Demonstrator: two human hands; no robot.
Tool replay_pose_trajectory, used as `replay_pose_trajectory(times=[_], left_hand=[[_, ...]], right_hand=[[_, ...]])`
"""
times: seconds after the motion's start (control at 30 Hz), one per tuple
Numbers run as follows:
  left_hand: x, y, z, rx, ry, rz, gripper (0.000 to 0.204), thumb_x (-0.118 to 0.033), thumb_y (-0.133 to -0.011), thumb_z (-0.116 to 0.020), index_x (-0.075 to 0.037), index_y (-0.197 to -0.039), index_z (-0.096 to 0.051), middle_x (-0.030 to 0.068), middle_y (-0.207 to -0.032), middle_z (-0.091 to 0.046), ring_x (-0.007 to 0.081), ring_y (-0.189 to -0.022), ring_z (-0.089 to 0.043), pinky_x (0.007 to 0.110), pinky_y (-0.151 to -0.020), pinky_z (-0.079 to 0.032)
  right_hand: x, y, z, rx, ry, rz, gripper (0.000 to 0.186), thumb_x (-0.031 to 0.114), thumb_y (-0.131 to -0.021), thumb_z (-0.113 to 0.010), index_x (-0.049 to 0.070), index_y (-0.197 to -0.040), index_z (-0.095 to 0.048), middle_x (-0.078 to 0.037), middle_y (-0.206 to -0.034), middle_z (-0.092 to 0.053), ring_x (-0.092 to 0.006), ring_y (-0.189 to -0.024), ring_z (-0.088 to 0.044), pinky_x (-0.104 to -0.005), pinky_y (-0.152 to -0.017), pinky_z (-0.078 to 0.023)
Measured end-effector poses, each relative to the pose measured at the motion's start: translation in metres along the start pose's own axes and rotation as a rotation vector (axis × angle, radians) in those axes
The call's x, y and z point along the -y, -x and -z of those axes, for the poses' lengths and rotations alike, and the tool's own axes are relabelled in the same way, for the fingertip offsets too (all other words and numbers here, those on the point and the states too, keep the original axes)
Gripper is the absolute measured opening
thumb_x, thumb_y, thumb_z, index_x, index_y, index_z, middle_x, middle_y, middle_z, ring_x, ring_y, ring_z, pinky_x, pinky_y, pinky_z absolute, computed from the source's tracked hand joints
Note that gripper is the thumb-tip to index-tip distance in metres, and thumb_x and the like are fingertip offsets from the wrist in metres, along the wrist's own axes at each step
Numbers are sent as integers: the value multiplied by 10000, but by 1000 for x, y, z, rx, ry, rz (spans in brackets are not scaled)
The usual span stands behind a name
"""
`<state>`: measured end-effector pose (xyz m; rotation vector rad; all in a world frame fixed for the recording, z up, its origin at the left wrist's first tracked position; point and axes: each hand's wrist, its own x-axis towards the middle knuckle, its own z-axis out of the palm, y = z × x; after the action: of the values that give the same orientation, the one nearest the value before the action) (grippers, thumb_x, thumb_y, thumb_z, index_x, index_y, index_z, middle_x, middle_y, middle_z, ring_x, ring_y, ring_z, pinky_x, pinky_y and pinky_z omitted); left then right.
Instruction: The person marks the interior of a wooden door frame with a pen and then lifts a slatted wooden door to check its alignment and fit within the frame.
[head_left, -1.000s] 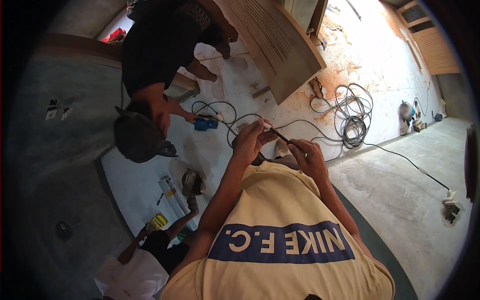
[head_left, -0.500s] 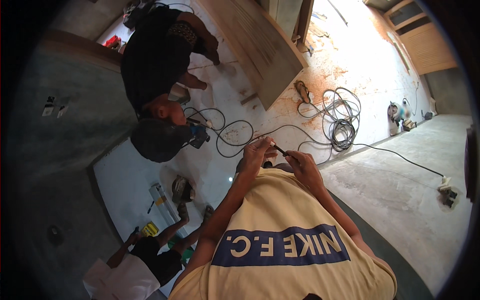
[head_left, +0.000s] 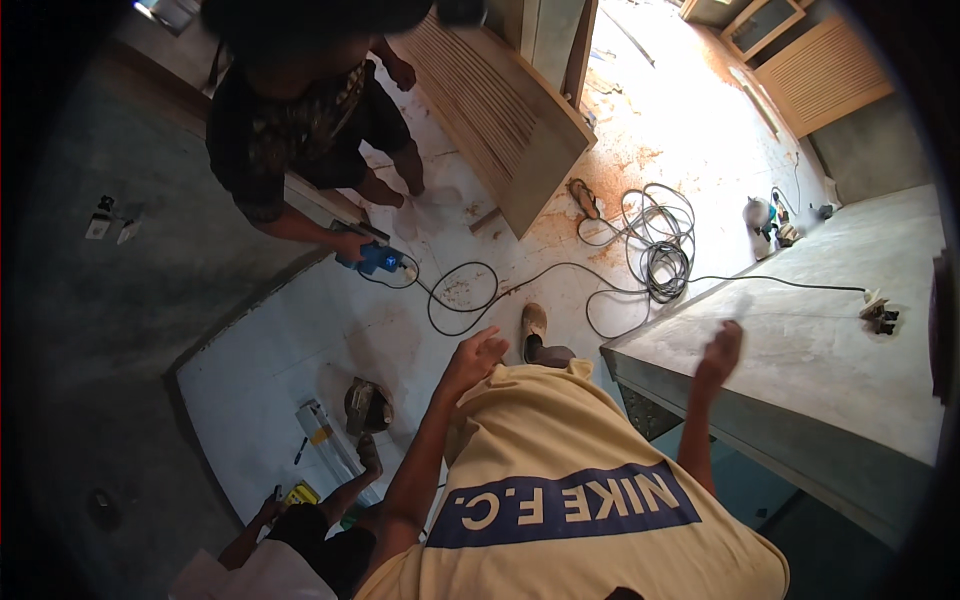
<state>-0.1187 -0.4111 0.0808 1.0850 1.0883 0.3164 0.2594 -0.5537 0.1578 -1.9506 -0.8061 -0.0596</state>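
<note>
My left hand [head_left: 474, 362] is in front of my yellow shirt [head_left: 560, 420], its fingers apart and bent a little, with nothing visible in them. Off to the right, my right hand [head_left: 719, 353] hangs over the grey concrete ledge [head_left: 800, 325]. Motion smears its fingers; a faint pale streak shows just beyond them, and I cannot make out whether anything is held. One brown shoe [head_left: 534, 321] of mine shows below on the pale floor. Nearest to both hands on the floor lies a coiled black cable [head_left: 668, 270].
A co-worker in dark clothes grips a blue power tool [head_left: 378, 258] at the far left. Another person crouches at the lower left beside long metal strips [head_left: 330, 438]. A wooden door panel [head_left: 500, 110] leans at the back. A plug [head_left: 880, 312] rests on the ledge.
My hands have parted; the right swung out over the ledge. The thin dark stick with a white end they held no longer shows. The co-worker straightened up, moving the blue tool slightly left.
</note>
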Motion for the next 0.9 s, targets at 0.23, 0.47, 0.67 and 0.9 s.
replay_pose_trajectory(times=[0.23,0.47,0.67,0.9], left_hand=[[51,61,54,24,-474,80,645,-498,-870,-642,-5,-1279,-566,211,-1068,-678,274,-956,-677,370,-813,-525],[70,105,78,-70,-680,133,505,-405,-879,-656,24,-1146,-629,137,-785,-715,198,-742,-687,323,-717,-515],[167,109,84,-256,-572,134,523,-439,-856,-669,-3,-1144,-636,139,-806,-718,267,-805,-709,359,-759,-526],[278,124,40,-349,-337,319,540,-379,-871,-672,27,-1218,-594,117,-833,-722,168,-649,-657,307,-588,-518]], right_hand=[[70,-23,159,-900,576,269,497,409,-1018,-373,46,-904,-693,-44,-694,-583,-178,-620,-590,-320,-561,-477],[39,-46,226,-1063,744,484,521,417,-1011,-384,41,-861,-710,-38,-638,-581,-186,-539,-580,-320,-498,-475],[3,-66,241,-1082,747,627,492,358,-1016,-399,26,-801,-692,-41,-613,-585,-191,-505,-575,-309,-459,-465],[-9,-65,240,-1065,646,819,478,353,-1014,-420,13,-792,-671,-29,-622,-596,-157,-483,-554,-281,-443,-463]])
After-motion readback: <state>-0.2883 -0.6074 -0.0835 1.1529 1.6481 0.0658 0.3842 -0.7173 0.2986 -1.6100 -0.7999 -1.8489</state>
